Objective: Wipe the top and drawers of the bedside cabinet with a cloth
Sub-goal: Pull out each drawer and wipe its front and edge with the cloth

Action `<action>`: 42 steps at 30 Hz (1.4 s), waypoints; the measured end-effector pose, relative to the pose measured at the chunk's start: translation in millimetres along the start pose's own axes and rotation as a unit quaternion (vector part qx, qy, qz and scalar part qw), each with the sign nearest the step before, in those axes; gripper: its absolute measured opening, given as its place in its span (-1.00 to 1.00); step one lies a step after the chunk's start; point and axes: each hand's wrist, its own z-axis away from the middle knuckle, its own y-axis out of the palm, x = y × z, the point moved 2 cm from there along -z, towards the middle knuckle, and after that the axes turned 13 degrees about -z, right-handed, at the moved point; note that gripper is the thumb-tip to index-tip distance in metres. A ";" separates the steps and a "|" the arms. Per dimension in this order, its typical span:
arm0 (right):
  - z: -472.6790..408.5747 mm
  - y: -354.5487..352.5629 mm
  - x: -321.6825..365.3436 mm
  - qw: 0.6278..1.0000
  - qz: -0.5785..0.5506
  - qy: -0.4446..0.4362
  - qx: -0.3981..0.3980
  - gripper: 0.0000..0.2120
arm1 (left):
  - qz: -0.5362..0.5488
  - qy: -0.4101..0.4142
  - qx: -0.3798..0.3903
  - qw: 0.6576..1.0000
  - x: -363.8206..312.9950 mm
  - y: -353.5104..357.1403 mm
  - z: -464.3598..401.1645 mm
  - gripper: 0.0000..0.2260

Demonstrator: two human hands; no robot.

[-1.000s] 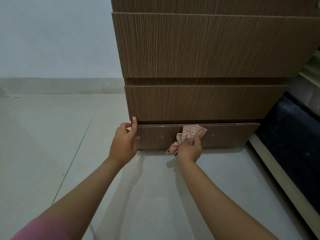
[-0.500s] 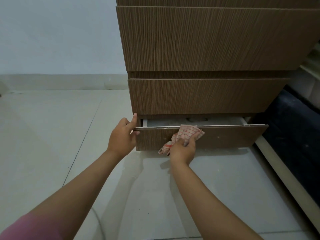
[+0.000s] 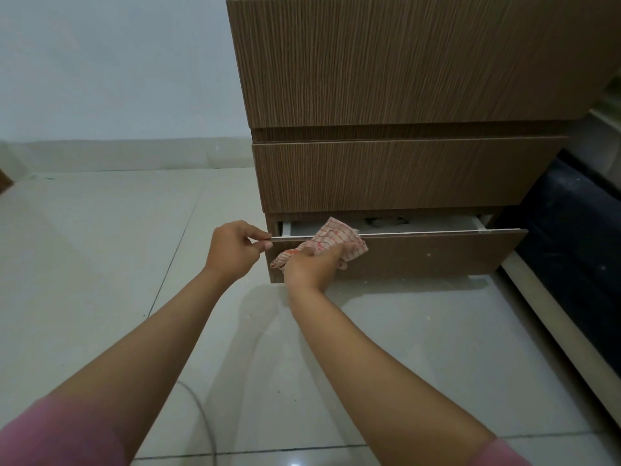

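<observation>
The brown wood-grain bedside cabinet (image 3: pixel 403 62) fills the upper right. Its bottom drawer (image 3: pixel 437 253) is pulled partly out, showing a pale inside. My left hand (image 3: pixel 232 250) pinches the top edge of the drawer front at its left corner. My right hand (image 3: pixel 312 267) grips a red-and-white checked cloth (image 3: pixel 332 238) that drapes over the top edge of the drawer front, just right of my left hand. The two drawers above are closed. The cabinet's top is out of view.
Pale floor tiles (image 3: pixel 100 264) spread to the left and in front. A white wall (image 3: pixel 117 62) with a skirting stands behind. A dark bed base (image 3: pixel 578 237) with a light rail lies to the right of the cabinet. A thin cable (image 3: pixel 201 412) runs on the floor near my left arm.
The bottom drawer has come out from nearly closed to partly open. My left hand's fingers have curled onto its top edge, and the cloth has moved up over that edge.
</observation>
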 end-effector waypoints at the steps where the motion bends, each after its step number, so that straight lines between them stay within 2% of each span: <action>1: 0.8 3.4 -0.7 1.000 0.005 -0.005 0.005 -0.25 | 0.001 -0.001 0.008 1.000 0.2 -0.1 -0.6 -0.87; 5: 3.2 9.3 -3.6 0.999 0.026 -0.035 0.018 -0.35 | 0.002 0.002 0.020 1.000 1.8 -0.5 -0.8 -0.87; 11: 1.5 5.8 -7.9 0.998 0.028 -0.053 -0.011 -0.45 | 0.018 -0.014 0.016 1.000 1.4 1.3 1.3 -0.87; 24: 0.0 13.5 3.3 0.998 0.015 -0.015 -0.053 -0.46 | 0.023 -0.020 0.021 0.999 -1.0 -0.3 2.7 -0.89; 34: -33.4 -21.8 23.3 0.993 -0.002 -0.027 -0.112 -0.49 | 0.032 -0.038 0.025 0.998 -1.1 0.3 1.8 -0.91; 42: -62.0 -70.4 43.2 0.990 0.013 -0.044 -0.131 -0.51 | 0.027 -0.039 0.029 0.998 -1.7 0.7 1.5 -0.92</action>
